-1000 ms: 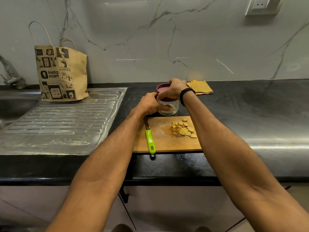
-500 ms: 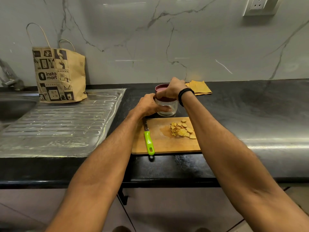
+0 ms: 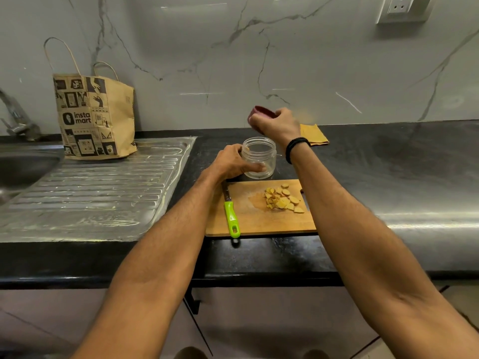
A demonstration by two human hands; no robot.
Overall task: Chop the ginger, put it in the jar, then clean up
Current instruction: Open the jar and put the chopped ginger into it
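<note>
A clear plastic jar [image 3: 261,154] stands open on the black counter, just behind the wooden cutting board [image 3: 255,218]. My left hand [image 3: 233,164] grips the jar's left side. Above and behind the jar, my right hand [image 3: 278,123] holds the dark red lid [image 3: 260,112] in the air. A pile of chopped ginger [image 3: 283,199] lies on the board's right half. Along the board's left edge lies a knife with a green handle [image 3: 231,218], its blade pointing toward the jar.
A folded yellow cloth [image 3: 315,134] lies by the wall behind my right wrist. A brown paper bag [image 3: 94,117] stands on the steel draining board [image 3: 90,187], with the sink and tap at far left. The counter's front edge runs just below the cutting board.
My right hand has lifted the red lid off the jar and raised it up and to the right. My left hand keeps its grip on the jar.
</note>
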